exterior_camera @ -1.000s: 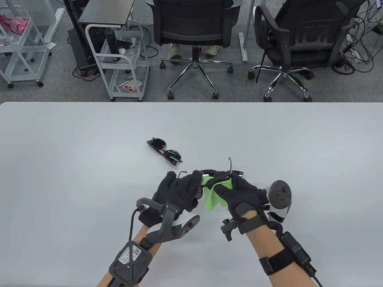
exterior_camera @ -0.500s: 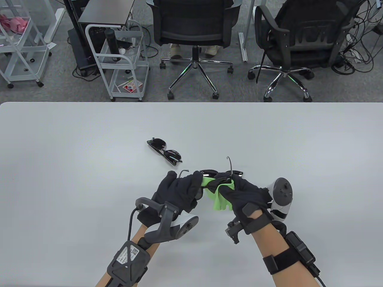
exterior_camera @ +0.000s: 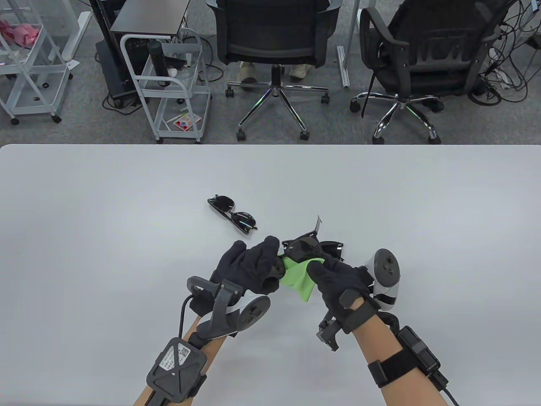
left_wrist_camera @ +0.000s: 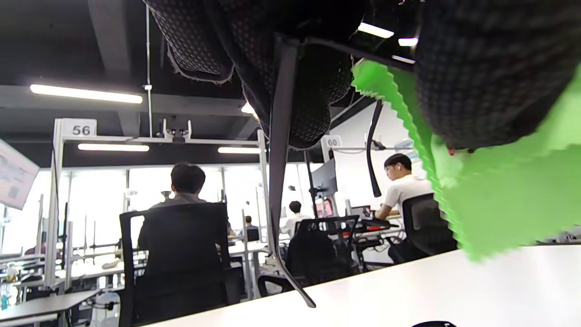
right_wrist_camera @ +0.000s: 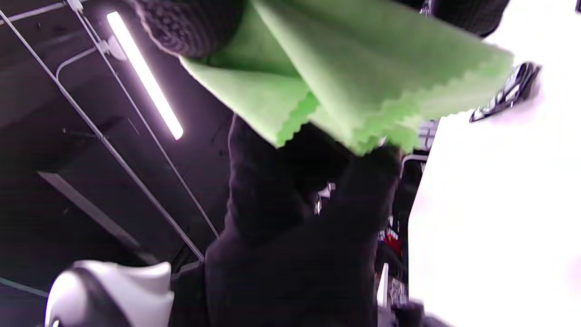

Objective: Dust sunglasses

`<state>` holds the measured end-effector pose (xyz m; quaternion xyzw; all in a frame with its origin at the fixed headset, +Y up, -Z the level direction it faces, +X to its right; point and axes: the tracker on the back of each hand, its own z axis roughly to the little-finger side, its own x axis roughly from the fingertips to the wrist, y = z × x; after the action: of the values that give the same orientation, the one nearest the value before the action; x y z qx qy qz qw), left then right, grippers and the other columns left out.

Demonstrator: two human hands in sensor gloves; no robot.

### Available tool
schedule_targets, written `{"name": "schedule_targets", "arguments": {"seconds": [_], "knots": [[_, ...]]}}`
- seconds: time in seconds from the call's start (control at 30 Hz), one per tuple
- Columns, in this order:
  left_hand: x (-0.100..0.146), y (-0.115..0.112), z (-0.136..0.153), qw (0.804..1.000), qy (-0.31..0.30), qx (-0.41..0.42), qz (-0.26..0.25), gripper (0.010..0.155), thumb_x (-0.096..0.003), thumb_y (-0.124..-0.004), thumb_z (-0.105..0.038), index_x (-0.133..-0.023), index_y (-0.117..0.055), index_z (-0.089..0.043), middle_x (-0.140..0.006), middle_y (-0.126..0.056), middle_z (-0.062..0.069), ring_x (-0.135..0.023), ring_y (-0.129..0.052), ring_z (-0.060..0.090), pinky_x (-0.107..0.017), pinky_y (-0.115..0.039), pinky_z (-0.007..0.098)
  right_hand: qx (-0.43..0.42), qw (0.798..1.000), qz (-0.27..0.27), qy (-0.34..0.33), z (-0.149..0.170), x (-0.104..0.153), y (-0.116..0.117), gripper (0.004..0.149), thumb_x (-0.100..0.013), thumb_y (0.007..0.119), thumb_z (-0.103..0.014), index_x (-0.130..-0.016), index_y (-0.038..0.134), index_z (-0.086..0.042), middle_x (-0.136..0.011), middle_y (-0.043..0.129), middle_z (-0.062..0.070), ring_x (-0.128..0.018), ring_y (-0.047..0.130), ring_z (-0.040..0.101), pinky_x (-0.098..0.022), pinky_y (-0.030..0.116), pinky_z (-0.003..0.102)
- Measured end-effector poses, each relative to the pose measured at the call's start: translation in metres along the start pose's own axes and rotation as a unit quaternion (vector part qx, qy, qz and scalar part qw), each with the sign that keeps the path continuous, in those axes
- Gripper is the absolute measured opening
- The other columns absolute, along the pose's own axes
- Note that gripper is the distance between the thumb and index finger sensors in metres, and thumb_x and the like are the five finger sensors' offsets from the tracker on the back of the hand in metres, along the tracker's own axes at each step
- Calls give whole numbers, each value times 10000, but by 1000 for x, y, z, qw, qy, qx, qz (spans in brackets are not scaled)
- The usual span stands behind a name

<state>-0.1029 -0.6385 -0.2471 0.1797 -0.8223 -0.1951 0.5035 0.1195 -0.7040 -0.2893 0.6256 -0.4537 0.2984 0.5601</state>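
Both hands hold a pair of black sunglasses [exterior_camera: 305, 248] above the table, near its front middle. My left hand [exterior_camera: 253, 264] grips the frame's left end; one temple arm [left_wrist_camera: 278, 150] hangs down past its fingers in the left wrist view. My right hand [exterior_camera: 334, 275] pinches a green cloth [exterior_camera: 298, 279] against a lens. The cloth also shows in the left wrist view [left_wrist_camera: 494, 190] and in the right wrist view [right_wrist_camera: 354, 81]. A second pair of black sunglasses [exterior_camera: 232, 214] lies folded on the table beyond my hands.
The white table [exterior_camera: 105, 237] runs the full width of the view. Behind its far edge stand two black office chairs [exterior_camera: 272, 46] and a white wire cart [exterior_camera: 169, 84].
The held sunglasses have turned, so a lens now faces up and the raised temple arm leans over. My right hand has slid left with the cloth over the lens. My left hand shifted slightly left.
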Motion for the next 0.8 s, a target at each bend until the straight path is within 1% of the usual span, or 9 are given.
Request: {"name": "schedule_targets", "arguments": {"seconds": [0.13, 0.33, 0.47, 0.6, 0.63, 0.67, 0.73, 0.77, 0.8], "knots": [[0, 5, -3, 999, -15, -28, -13, 990, -194, -949, -652, -1027, -521, -329, -940, -820, -194, -747, -1084, -20, -730, -781, 315, 43, 998, -47, 1, -3, -3, 9, 587, -487, 738, -401, -968, 684, -69, -967, 843, 121, -850, 904, 385, -608, 639, 671], [0, 15, 0, 996, -40, -70, -27, 988, -181, -959, -631, -1026, -528, -353, -945, -814, -202, -757, -1076, -21, -736, -773, 320, 62, 990, -124, 7, -7, -6, 11, 593, -489, 738, -323, -1002, 607, -56, -1023, 754, 149, -898, 833, 437, -607, 603, 698], [1, 15, 2, 995, -43, -82, -27, 984, -181, -966, -622, -1025, -535, -359, -946, -811, -201, -760, -1072, -19, -740, -765, 326, 76, 986, -148, 14, -7, -5, 13, 599, -489, 740, -291, -1015, 571, -59, -1045, 714, 151, -919, 797, 452, -607, 592, 702], [2, 13, -1, 995, -53, -76, -20, 988, -183, -972, -604, -1027, -531, -339, -951, -804, -190, -753, -1076, -21, -739, -770, 319, 71, 990, -121, 18, -4, -5, 15, 586, -485, 758, -278, -1006, 590, -70, -1034, 732, 144, -910, 817, 433, -609, 598, 695], [2, 13, -3, 995, -56, -75, -21, 990, -185, -973, -601, -1028, -528, -335, -953, -804, -171, -748, -1077, -26, -737, -771, 316, 64, 993, -100, 20, -3, -3, 15, 576, -484, 769, -284, -999, 609, -81, -1022, 754, 131, -901, 835, 420, -610, 609, 686], [2, 12, -7, 996, -59, -69, -19, 989, -187, -974, -597, -1027, -528, -330, -956, -801, -169, -740, -1081, -31, -735, -774, 311, 45, 997, -52, 31, -1, -1, 17, 559, -477, 793, -287, -982, 655, -90, -995, 800, 117, -878, 867, 403, -608, 624, 675], [3, 9, -17, 996, -68, -62, -13, 989, -189, -976, -585, -1029, -525, -322, -961, -797, -160, -740, -1083, -26, -732, -777, 312, 14, 998, 17, 51, 1, 3, 21, 503, -449, 849, -283, -915, 781, -107, -900, 915, 92, -819, 922, 380, -601, 648, 659], [3, 9, -21, 995, -64, -77, -15, 991, -187, -975, -585, -1028, -527, -315, -961, -797, -157, -734, -1086, -29, -730, -780, 311, 17, 997, 45, 60, 2, 5, 21, 485, -432, 873, -291, -882, 818, -118, -859, 947, 73, -798, 938, 367, -597, 658, 651], [2, 9, -23, 995, -70, -76, -14, 992, -185, -973, -588, -1028, -529, -312, -960, -802, -155, -719, -1093, -41, -724, -788, 302, 26, 996, 56, 62, 2, 6, 20, 463, -423, 891, -308, -849, 846, -133, -820, 969, 56, -769, 959, 355, -594, 665, 646]]}}
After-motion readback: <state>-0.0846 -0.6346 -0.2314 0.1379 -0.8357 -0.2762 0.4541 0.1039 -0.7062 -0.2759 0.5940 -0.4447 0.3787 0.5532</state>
